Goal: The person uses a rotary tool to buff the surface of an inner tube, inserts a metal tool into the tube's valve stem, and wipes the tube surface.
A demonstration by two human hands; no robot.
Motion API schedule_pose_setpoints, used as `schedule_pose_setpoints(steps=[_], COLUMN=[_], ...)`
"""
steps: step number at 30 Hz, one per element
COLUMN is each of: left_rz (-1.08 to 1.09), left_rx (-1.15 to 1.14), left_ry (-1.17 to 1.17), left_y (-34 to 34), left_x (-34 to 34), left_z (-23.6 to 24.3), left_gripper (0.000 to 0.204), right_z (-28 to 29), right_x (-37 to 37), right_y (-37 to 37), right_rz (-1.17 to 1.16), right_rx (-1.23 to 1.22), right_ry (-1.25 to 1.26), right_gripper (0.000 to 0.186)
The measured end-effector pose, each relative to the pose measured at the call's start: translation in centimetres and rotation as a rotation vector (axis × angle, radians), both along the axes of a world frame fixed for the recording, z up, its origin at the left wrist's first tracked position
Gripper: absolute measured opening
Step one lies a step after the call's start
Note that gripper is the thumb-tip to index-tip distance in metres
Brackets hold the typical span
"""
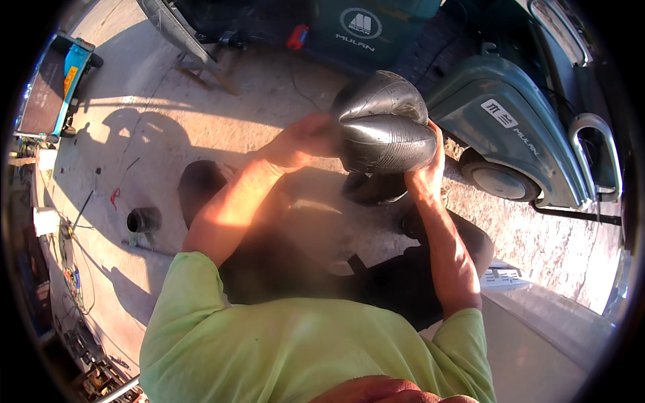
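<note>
A shiny black inner tube (390,138), puffed with air and bent into a deep fold, is held up in front of me. My right hand (428,164) grips its right side, the fingers passing behind it. At the tube's left edge is my left hand (302,142), whose fingers are smeared by motion; whether they grip the rubber cannot be made out. Just below the tube a dark, rounded shape (375,190) shows in part, too shadowed to name.
A dark green vehicle (510,127) stands at the right, its wheel (500,180) near my right arm. On the concrete at the left lie a black cylinder (143,219) and a small red item (115,197). A teal cart (57,87) is at the far left.
</note>
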State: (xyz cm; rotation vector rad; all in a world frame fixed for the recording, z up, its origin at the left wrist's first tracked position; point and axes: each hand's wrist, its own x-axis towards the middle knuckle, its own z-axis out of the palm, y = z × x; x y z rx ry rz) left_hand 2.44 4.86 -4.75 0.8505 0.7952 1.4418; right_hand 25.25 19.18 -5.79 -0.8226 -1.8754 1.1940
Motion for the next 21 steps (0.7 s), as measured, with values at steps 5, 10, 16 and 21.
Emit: schedule_pose_setpoints(steps=[5,10,16,21], left_rz=[-0.094,-0.111,0.077,-0.010], left_rx=[0.159,0.246,0.180,0.147], left_ry=[-0.232,-0.427,-0.547,-0.492], left_y=[1.0,1.3,1.5,1.8], left_x=[0.4,-1.5,-0.8,-0.1], left_z=[1.0,-0.2,-1.9,-0.5], left_gripper=[0.055,0.050,0.060,0.066], right_z=[0.4,0.0,0.8,1.3], right_x=[0.2,0.3,0.4,1.0], right_y=[0.1,0.0,-0.3,-0.3], right_rz=[-0.005,0.090,0.261,0.255], right_rx=[0.016,0.105,0.215,0.234], right_ry=[-0.041,-0.236,-0.324,-0.445], right_gripper=[0.077,0.114,0.113,0.107])
